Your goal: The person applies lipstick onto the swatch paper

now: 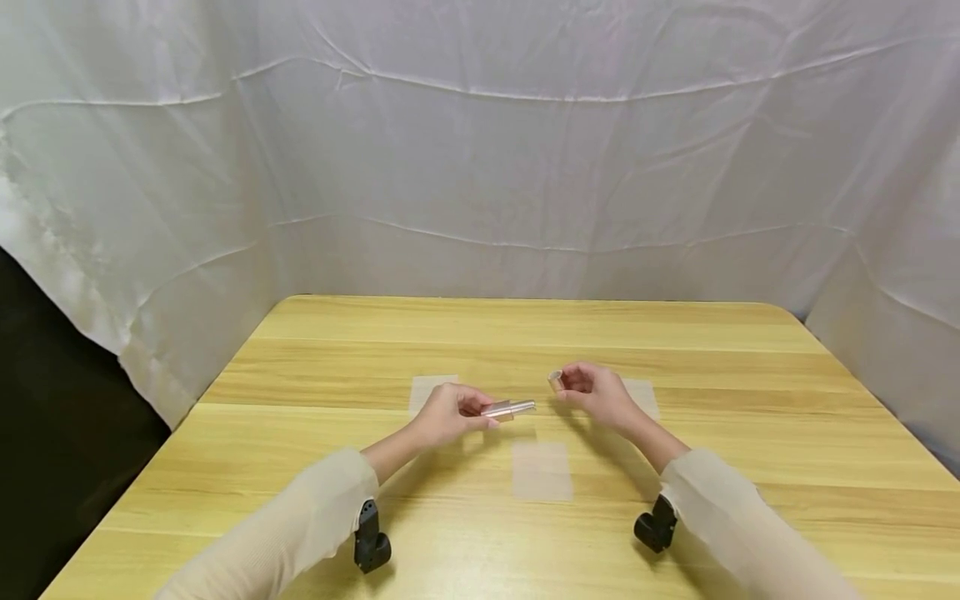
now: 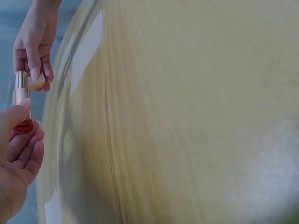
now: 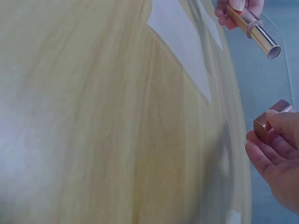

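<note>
My left hand pinches a lipstick tube by its pinkish-gold base, thumb on one side and fingers on the other. The tube's narrower shiny metal inner end points toward the right hand. A red label shows on the base's end in the left wrist view. Apart from it, my right hand holds the lipstick cap between thumb and fingers, its open mouth visible in the head view. In the right wrist view the cap looks rose gold. Both pieces are held above the table.
Three pale square patches lie on the wooden table: one front centre, one behind the left hand, one behind the right hand. Whitish curtains hang around the back and sides. Black wrist devices sit on both forearms.
</note>
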The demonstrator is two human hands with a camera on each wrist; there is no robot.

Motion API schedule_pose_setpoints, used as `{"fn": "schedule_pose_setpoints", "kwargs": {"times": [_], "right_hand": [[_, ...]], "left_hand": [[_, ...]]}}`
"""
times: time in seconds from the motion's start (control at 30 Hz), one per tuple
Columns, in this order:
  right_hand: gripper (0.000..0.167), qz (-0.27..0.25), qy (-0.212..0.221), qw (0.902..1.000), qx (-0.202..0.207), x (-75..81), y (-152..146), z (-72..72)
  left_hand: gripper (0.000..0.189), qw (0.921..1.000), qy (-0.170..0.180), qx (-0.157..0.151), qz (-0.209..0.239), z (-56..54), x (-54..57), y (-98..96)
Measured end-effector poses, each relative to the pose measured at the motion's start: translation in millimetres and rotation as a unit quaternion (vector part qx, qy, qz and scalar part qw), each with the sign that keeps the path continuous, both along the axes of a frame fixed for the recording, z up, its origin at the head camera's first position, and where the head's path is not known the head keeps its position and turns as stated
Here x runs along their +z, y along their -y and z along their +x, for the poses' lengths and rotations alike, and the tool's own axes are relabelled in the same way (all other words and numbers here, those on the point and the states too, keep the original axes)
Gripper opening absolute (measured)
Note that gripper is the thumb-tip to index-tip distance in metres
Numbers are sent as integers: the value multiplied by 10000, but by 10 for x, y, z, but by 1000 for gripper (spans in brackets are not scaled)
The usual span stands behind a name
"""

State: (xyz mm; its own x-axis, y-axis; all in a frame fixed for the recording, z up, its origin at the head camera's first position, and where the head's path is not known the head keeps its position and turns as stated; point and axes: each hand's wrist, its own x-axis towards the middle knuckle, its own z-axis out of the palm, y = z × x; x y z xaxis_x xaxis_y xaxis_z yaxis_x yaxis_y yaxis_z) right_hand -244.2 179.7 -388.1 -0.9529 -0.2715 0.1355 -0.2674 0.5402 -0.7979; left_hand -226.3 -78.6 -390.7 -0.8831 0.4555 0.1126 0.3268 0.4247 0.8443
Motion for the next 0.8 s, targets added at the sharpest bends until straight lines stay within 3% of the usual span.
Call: {"fn": "schedule_pose_setpoints", "kwargs": {"times": [0.43,0.8], "right_hand": [[23,-66,352,9981,-510,-61,58,-164],[19,-86,138,9992,-369,-153,62,-195]], "left_hand": [[19,9999,123,102,23,55,-37,1],[18,9996,258,51,87,76,-89,-15]]}}
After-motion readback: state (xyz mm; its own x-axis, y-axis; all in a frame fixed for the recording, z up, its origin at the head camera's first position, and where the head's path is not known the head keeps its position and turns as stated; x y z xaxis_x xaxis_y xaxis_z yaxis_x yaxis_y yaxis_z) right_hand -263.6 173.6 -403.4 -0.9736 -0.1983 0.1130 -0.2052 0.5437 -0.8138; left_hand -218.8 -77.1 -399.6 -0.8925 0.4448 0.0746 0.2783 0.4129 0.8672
